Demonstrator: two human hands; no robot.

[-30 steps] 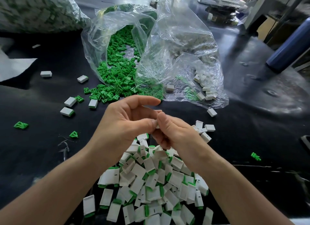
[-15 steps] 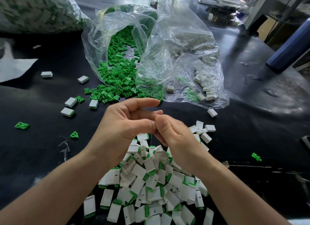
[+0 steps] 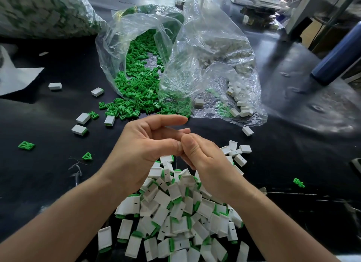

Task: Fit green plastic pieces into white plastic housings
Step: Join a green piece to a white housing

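Note:
My left hand [image 3: 144,150] and my right hand [image 3: 207,164] meet thumb to thumb above a heap of white housings with green pieces fitted in them [image 3: 175,213]. Whatever is pinched between the fingertips is hidden by the fingers. My left index finger is stretched out over the right thumb. Loose green pieces [image 3: 136,90] spill from an open clear bag [image 3: 109,47] beyond the hands. Empty white housings [image 3: 240,103] lie in a second clear bag to the right, and a few more [image 3: 237,152] sit beside my right hand.
Single green pieces [image 3: 26,145] [image 3: 298,182] and stray housings [image 3: 79,129] dot the black tabletop. A big full bag [image 3: 39,11] fills the far left corner, with white paper [image 3: 15,78] below it. A blue cylinder [image 3: 338,60] stands at the far right.
The hands stay pressed together over the heap. My right thumb has slid up against the left thumb, and the left index finger has straightened a little.

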